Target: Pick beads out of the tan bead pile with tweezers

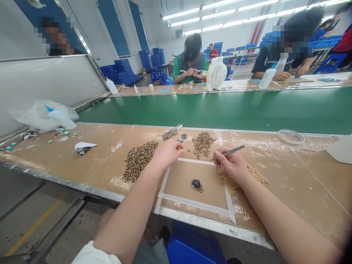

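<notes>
My right hand [229,163] grips a pair of metal tweezers [236,149], their tips pointing left over the taped square [178,179]. Beneath that hand spreads a pile of tan beads [255,174]. My left hand [168,152] hovers just right of a heap of dark-and-gold small pieces [140,159]. Its fingers are curled together, and whatever they pinch, if anything, is hidden. Inside the square lies a round black disc [196,184] with a small brownish patch at its edge. A smaller pile of gold-brown pieces [203,143] sits between my hands, farther back.
Beyond the table runs a green conveyor belt [220,110]. A metal clip-like tool [172,131], small dark discs [184,136] and a tape roll [290,136] lie near its edge. At left are a glue bottle [62,118] and plastic bag [30,113]. People work opposite, near a fan [216,73].
</notes>
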Action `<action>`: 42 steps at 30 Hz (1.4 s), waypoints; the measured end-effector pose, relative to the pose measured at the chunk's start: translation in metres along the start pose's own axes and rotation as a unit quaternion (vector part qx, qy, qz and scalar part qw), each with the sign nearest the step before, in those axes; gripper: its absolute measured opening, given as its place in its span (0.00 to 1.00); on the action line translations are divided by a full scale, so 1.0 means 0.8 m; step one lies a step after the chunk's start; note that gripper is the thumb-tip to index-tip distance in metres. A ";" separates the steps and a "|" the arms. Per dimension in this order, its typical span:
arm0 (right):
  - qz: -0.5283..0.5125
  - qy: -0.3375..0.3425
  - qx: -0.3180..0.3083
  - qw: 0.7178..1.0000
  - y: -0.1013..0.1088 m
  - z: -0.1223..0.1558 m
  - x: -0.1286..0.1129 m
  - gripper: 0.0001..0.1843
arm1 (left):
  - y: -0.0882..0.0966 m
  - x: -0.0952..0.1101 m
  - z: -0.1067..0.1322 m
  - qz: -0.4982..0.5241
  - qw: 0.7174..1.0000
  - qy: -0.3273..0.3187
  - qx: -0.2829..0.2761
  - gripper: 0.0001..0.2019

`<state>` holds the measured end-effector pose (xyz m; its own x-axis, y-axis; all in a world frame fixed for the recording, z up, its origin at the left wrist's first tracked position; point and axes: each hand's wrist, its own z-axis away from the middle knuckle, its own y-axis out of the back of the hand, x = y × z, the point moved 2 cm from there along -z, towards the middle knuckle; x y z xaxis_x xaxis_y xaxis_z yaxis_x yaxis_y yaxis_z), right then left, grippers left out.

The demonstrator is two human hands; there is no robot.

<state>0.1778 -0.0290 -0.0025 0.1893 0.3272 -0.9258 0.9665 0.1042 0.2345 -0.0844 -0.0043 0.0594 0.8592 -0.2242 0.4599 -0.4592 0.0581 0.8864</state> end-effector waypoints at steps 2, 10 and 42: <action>-0.012 -0.003 -0.007 1.000 -0.001 0.000 0.001 0.23 | 0.020 -0.027 0.012 -0.072 0.996 0.046 -0.021 0.09; -0.029 0.014 -0.027 0.999 -0.003 -0.001 0.004 0.24 | 0.021 -0.066 0.040 -0.169 0.979 0.108 -0.034 0.07; -0.022 -0.111 -0.210 0.971 -0.042 0.021 -0.011 0.23 | -0.142 0.045 -0.066 0.407 0.900 -0.139 -0.066 0.08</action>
<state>0.1462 -0.0512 -0.0070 0.2266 0.1079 -0.9680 0.8273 0.5032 0.2498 0.0104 0.0321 -0.0218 0.1523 -0.2886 0.9453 -0.8646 0.4244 0.2689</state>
